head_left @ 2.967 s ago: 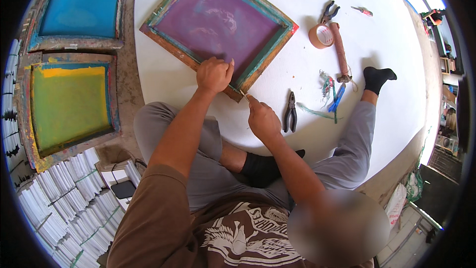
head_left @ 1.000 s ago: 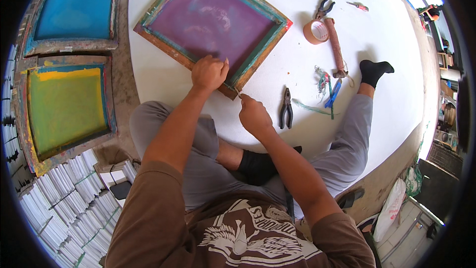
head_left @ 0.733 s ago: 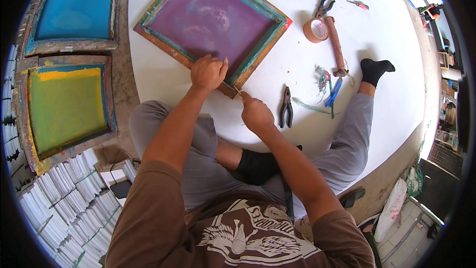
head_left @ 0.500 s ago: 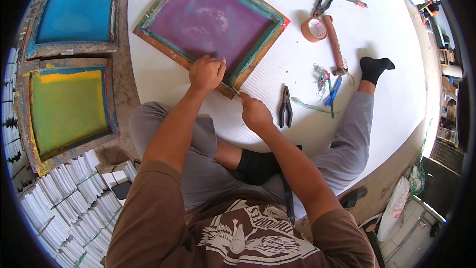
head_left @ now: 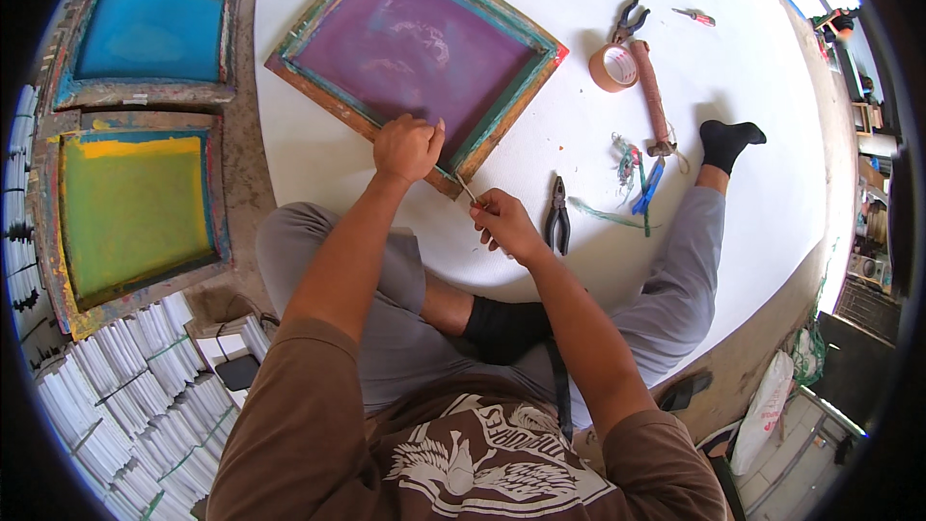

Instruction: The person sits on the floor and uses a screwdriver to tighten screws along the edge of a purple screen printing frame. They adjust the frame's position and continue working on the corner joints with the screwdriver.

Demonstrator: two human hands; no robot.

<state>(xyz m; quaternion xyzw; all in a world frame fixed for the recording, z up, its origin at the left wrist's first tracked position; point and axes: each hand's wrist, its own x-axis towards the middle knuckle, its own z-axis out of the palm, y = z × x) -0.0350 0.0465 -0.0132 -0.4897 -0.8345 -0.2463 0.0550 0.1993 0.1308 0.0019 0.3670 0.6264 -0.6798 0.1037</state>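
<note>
Little is being changed since the earlier frames: both hands are still being kept at the near corner of the purple screen frame [head_left: 417,58], with the right hand [head_left: 503,223] drawn slightly lower toward the body. The left hand [head_left: 407,148] is being pressed down in a loose fist on the frame's near edge, fingers curled; whether anything is gripped inside it cannot be told. The right hand is being held closed, pinching a thin strip [head_left: 464,187] that is running up to the frame's corner, just beside the left hand.

The frame is being kept flat on a white sheet [head_left: 598,135], tilted diagonally, its wooden border stained teal and red. Black-handled pliers [head_left: 557,215] are lying just right of the right hand. Farther right, green and blue cord scraps [head_left: 632,174], a roll of brown tape [head_left: 614,67], a long brown-wrapped tool [head_left: 651,96] and a second pair of pliers [head_left: 628,19] are lying. On the person's left, a blue screen frame [head_left: 145,29] and a yellow-green screen frame [head_left: 130,207] are resting on the floor, with bundled white stacks [head_left: 135,396] nearer.
</note>
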